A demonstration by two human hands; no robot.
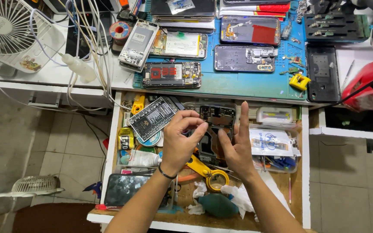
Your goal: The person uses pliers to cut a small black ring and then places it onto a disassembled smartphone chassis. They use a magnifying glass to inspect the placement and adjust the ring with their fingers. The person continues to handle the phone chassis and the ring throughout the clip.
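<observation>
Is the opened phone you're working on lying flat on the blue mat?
No, both hands, left hand and right hand, hold the opened phone above the drawer.

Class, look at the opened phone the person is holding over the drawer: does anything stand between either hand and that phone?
Nothing visible does. The left hand and right hand both already touch the opened phone, gripping it from either side above the cluttered drawer. The yellow-handled tool lies below the hands, not between them.
</observation>
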